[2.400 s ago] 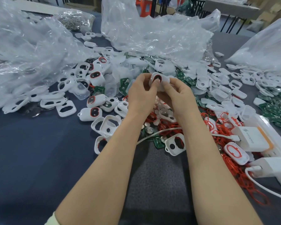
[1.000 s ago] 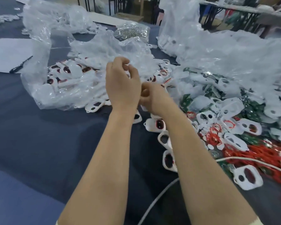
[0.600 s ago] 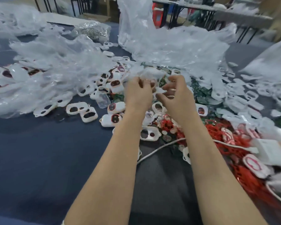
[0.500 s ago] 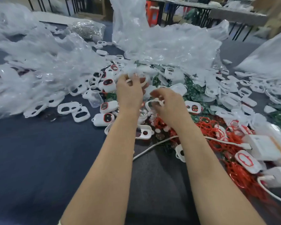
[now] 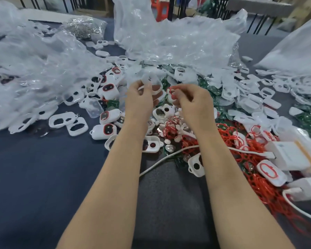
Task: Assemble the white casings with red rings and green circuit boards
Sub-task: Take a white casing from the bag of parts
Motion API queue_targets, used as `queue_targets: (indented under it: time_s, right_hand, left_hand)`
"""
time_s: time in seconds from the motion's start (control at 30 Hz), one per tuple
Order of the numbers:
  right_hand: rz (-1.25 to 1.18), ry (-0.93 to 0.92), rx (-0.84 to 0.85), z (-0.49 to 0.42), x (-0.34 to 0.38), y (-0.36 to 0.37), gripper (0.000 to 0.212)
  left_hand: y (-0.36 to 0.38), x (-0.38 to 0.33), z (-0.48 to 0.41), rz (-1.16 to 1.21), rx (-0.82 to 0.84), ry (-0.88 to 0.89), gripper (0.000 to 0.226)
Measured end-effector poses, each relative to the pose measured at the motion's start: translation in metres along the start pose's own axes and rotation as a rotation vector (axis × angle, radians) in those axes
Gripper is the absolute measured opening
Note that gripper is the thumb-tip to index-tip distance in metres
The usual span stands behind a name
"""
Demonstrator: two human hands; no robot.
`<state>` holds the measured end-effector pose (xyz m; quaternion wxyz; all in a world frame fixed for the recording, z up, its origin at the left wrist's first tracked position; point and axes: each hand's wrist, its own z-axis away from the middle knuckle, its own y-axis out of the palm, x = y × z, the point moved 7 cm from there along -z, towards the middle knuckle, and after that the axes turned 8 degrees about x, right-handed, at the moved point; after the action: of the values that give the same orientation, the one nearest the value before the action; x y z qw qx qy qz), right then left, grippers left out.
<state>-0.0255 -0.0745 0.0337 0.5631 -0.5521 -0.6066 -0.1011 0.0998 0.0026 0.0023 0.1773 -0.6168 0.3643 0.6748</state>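
Observation:
Both my hands are raised over the pile of parts at the table's middle. My left hand (image 5: 139, 98) pinches a clear white casing half (image 5: 149, 80) between thumb and fingers. My right hand (image 5: 192, 101) pinches a small white casing piece with a red ring (image 5: 171, 92). The two pieces are a short gap apart. Below them lie loose red rings (image 5: 228, 139), green circuit boards (image 5: 209, 87), empty white casings (image 5: 75, 126) and assembled casings with red-rimmed windows (image 5: 104, 131).
Crumpled clear plastic bags (image 5: 34, 69) cover the left and the back of the dark table (image 5: 34, 177). A white cable (image 5: 161, 159) crosses between my forearms. White boxes and a power strip (image 5: 292, 155) sit at the right, by a casing with a red ring (image 5: 269, 172).
The assembled casing I held earlier is gone from my hands. The view swung to the bags on the left and back. Each hand now holds a separate new piece.

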Motion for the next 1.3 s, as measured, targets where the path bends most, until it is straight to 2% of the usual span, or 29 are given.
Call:
queue_targets:
  time_s: [0.1,0.2,0.5,0.83,1.07,1.3]
  right_hand:
    - [-0.090,0.013,-0.085,0.005,-0.006,-0.006,0.011]
    - [-0.015,-0.016,-0.142,0.006,-0.009,-0.009,0.007]
    - [0.116,-0.060,-0.139,0.005,-0.008,-0.011,0.007]
    - [0.150,-0.065,-0.116,0.003,-0.009,-0.007,0.009]
    - [0.153,-0.057,-0.104,0.005,-0.009,-0.005,0.011]
    - [0.174,-0.045,-0.094,0.005,-0.009,-0.005,0.013]
  left_hand:
    - [0.015,0.005,0.004,-0.089,0.090,0.009,0.006]
    - [0.021,0.006,0.005,-0.183,0.134,0.048,0.008]
    - [0.029,0.008,0.010,-0.179,0.229,0.037,0.015]
    - [0.026,0.013,0.006,-0.274,0.166,0.018,0.016]
    - [0.025,0.009,0.006,-0.412,0.150,0.069,0.011]
    - [0.028,0.009,0.007,-0.487,0.178,0.078,0.021]
